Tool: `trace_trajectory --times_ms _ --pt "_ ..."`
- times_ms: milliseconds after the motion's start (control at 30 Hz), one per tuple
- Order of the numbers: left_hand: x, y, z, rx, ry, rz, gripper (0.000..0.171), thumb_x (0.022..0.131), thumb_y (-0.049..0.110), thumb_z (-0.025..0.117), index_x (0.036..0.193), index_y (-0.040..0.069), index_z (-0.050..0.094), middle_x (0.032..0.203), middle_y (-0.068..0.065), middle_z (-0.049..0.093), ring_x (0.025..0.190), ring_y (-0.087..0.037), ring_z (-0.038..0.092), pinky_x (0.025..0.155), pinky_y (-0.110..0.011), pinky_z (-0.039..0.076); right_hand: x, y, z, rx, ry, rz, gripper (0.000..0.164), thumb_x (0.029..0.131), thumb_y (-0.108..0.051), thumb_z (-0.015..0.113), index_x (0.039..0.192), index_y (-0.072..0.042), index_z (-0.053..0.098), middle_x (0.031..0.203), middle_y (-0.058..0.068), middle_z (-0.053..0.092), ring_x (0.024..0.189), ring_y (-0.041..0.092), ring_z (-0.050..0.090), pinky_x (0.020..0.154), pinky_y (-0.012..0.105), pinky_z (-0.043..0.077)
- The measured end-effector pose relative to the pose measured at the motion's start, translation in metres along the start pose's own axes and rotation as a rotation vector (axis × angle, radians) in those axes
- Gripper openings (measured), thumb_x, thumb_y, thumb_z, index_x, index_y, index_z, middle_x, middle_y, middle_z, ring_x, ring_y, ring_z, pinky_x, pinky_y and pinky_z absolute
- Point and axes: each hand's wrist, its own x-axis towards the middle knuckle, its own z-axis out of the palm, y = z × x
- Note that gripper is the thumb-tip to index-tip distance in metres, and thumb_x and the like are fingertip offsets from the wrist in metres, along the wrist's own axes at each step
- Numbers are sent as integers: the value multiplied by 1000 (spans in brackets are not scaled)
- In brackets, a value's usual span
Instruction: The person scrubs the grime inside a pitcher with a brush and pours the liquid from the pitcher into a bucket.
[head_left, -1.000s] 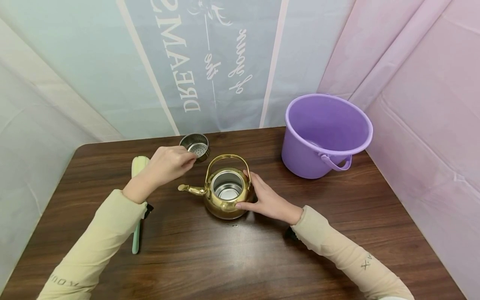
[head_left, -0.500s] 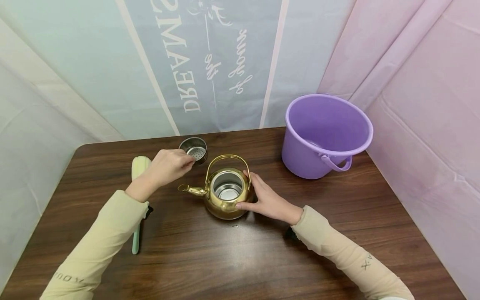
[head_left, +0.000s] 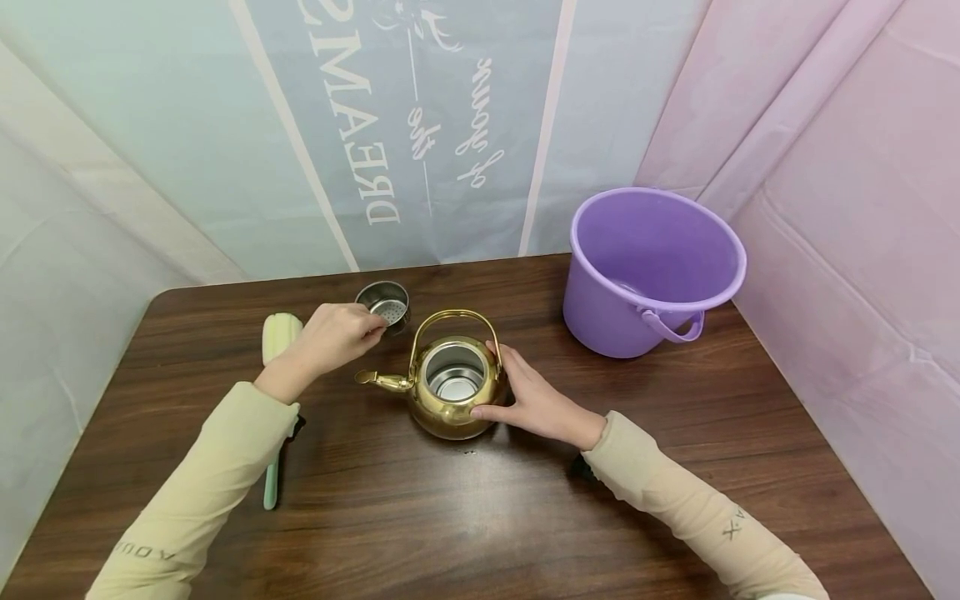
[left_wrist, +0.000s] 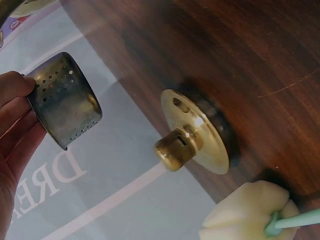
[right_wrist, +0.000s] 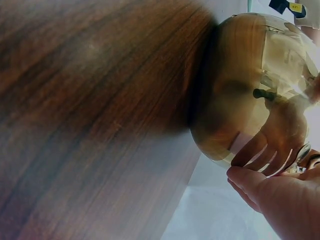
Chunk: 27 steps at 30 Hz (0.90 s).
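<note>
A metal tea strainer (head_left: pixel 390 302) with a perforated bottom is pinched at its rim by my left hand (head_left: pixel 333 335), held above the table at the back. In the left wrist view the strainer (left_wrist: pixel 67 102) tilts, its holed side showing. My right hand (head_left: pixel 536 398) holds the right side of a gold teapot (head_left: pixel 452 419), thumb in front and fingers toward the back. The teapot stands upright and uncovered, its handle raised and its spout to the left. A gold lid (left_wrist: pixel 200 135) with a knob lies on the table in the left wrist view; the left hand hides it from the head view.
At the left lies a sponge brush (head_left: pixel 280 335) with a mint-green handle, partly behind the left forearm. A purple bucket (head_left: pixel 615 321) stands at the back right of the brown wooden table (head_left: pixel 480 533). Printed cloth (head_left: pixel 450 225) hangs along the table's back edge.
The strainer and my left hand have come slightly down and toward the near side, the strainer also a little left. My right hand and the teapot have stayed put.
</note>
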Motion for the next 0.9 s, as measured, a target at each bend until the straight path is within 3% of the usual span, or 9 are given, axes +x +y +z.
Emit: trace_trajectory --times_ms 333,667,900 --pt "-4 -1 7 -2 -39 -24 8 69 1 68 73 8 66 58 -1 54 46 -15 49 39 -31 39 0 -1 -1 3 -7 3 99 74 -56 65 144 -4 17 144 11 27 132 21 26 105 41 26" --pt "-8 -5 15 6 -145 -61 6 72 4 67 76 9 67 59 -2 53 48 -15 49 40 -31 39 0 0 -1 -9 -12 15 99 73 -56 64 144 -4 17 144 10 26 132 22 26 104 42 27" --pt "-11 -5 20 -2 -167 -79 7 74 4 68 73 11 66 56 0 48 45 -12 43 39 -28 35 1 0 0 -4 -7 11 98 74 -55 65 143 -4 19 142 9 29 130 20 29 104 40 27"
